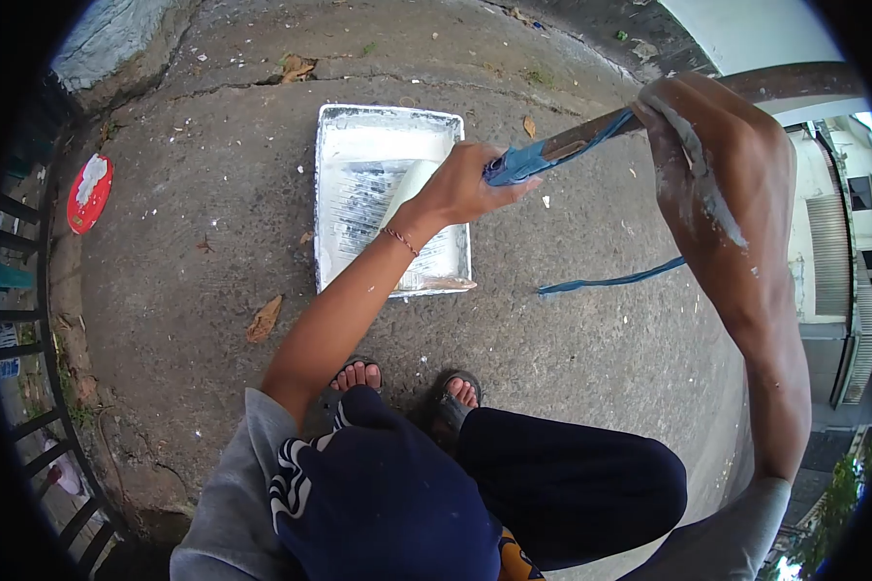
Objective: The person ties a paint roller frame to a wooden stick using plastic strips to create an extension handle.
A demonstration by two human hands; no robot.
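Out front, the left hand and right hand grip a long brown wooden pole. It looks stiff; hold it wide apart.

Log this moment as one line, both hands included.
left hand: on pole near blue wrap | right hand: on pole, farther along | pale roller: over tray, contact unclear | tray: on ground

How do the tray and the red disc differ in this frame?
The tray is a rectangle with raised walls, while the red disc is rounded and looks flat. The tray looks mostly white with dark patches on its ribbed part; the disc is red with one white smear. The tray lies partly beneath the left hand, the disc off by the railing. Both rest on the ground.
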